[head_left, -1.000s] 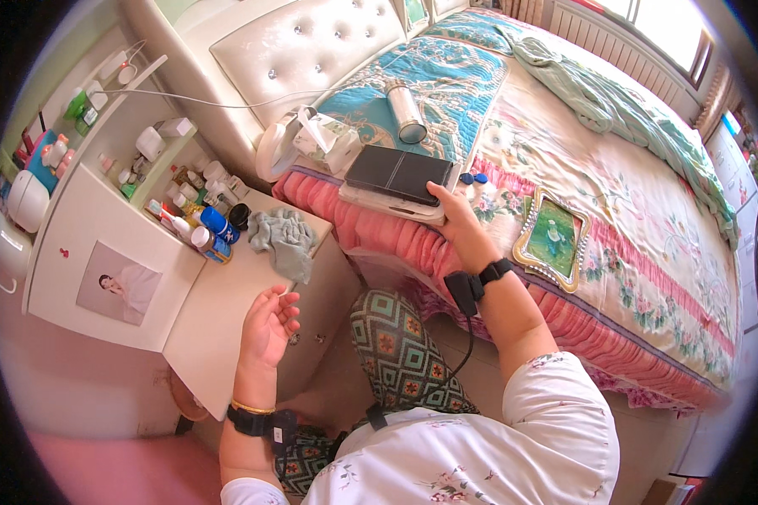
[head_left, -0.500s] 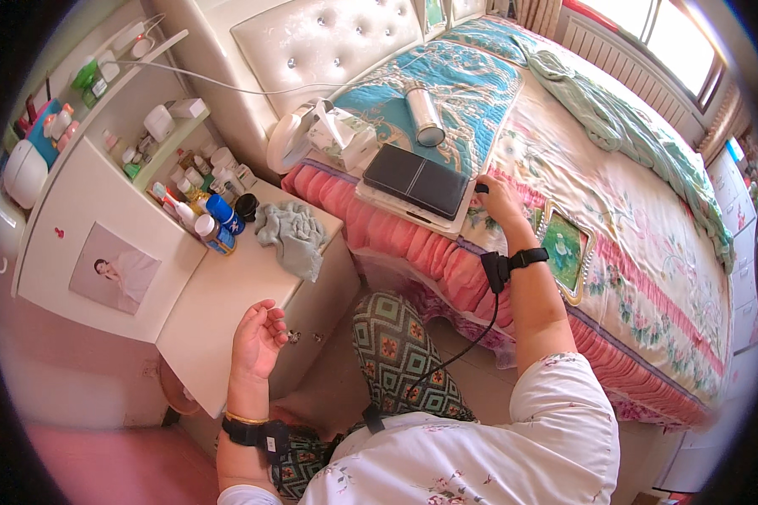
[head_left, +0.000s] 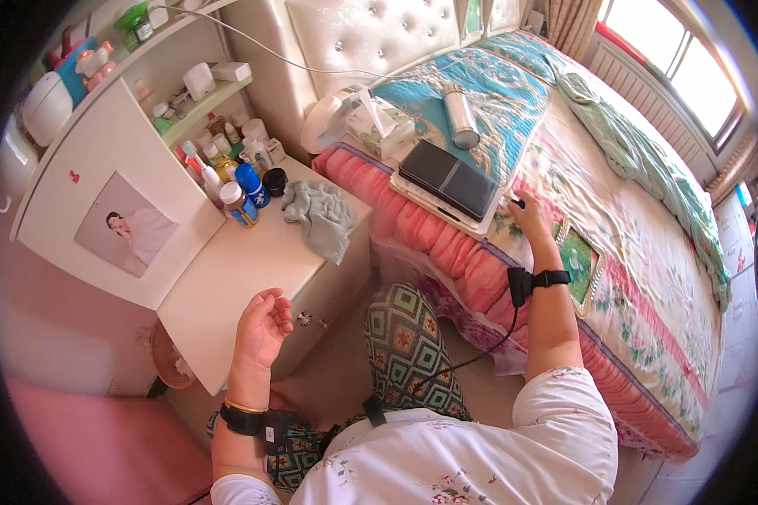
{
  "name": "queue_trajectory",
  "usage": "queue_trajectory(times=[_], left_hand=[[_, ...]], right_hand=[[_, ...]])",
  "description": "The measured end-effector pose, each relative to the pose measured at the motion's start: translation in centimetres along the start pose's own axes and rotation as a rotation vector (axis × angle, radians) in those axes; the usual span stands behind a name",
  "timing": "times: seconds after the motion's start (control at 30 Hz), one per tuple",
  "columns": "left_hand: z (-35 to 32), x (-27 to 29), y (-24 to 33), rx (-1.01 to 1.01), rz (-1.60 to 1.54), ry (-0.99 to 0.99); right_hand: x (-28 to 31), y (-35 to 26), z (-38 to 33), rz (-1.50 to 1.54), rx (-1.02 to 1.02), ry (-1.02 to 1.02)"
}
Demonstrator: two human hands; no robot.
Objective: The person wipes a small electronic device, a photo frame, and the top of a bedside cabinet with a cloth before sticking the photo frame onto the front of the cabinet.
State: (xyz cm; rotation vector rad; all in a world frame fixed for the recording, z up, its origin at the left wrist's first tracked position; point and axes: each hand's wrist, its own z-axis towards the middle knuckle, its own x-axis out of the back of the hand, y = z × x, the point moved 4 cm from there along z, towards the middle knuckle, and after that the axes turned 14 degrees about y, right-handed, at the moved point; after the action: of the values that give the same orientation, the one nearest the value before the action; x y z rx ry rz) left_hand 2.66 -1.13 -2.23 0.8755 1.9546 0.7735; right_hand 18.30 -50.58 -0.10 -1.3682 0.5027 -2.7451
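My right hand [head_left: 531, 217] is over the bed, just right of a stack on its edge. A small dark object [head_left: 519, 203] sticks out from its pinched fingers, too small to name. The stack has a black leather-look case [head_left: 449, 178] on top of flat white items [head_left: 436, 207]. Close to my right wrist, a gold-framed picture with a green middle [head_left: 576, 263] lies on the bedspread. My left hand [head_left: 262, 326] is raised in front of the white dresser top [head_left: 227, 282], palm up. Its fingers are loosely curled and apart, with nothing in them.
On the dresser lie a grey-green cloth [head_left: 318, 220], a blue bottle [head_left: 251, 185] and several small jars. Shelves of cosmetics rise behind. A tissue box [head_left: 381, 126] and a silver cylinder [head_left: 461, 118] are on the bed. A black cable [head_left: 473, 360] hangs from my right wrist strap.
My head view has shifted, so the bed and dresser sit differently. My right hand has drawn slightly away from the stack, with the small dark object still in its fingers. My left hand is nearly still.
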Motion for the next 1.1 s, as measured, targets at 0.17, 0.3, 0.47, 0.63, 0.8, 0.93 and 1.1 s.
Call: queue_trajectory(times=[0.17,0.3,0.47,0.63,0.8,0.93,1.1], left_hand=[[0.2,0.6,-0.3,0.013,-0.015,-0.023],[0.5,0.3,-0.3,0.016,0.005,-0.043],[0.9,-2.2,-0.8,0.07,0.011,-0.146],[1.7,-3.6,-2.9,0.152,0.02,-0.235],[1.7,-5.6,-4.7,0.206,0.039,-0.238],[1.7,-6.2,-5.4,0.19,0.058,-0.184],[1.6,-7.3,-6.9,0.195,0.056,-0.181]], right_hand=[[1.6,2.1,-0.3,0.136,-0.148,0.154],[5.5,2.6,-1.7,-0.055,-0.22,0.178],[9.1,10.0,-6.9,-0.36,-0.374,0.088],[11.0,12.3,-10.6,-0.46,-0.485,-0.119],[11.1,11.9,-12.0,-0.434,-0.418,0.081],[12.2,14.0,-13.3,-0.325,-0.702,0.191],[11.7,14.6,-13.3,-0.369,-0.583,-0.033]])
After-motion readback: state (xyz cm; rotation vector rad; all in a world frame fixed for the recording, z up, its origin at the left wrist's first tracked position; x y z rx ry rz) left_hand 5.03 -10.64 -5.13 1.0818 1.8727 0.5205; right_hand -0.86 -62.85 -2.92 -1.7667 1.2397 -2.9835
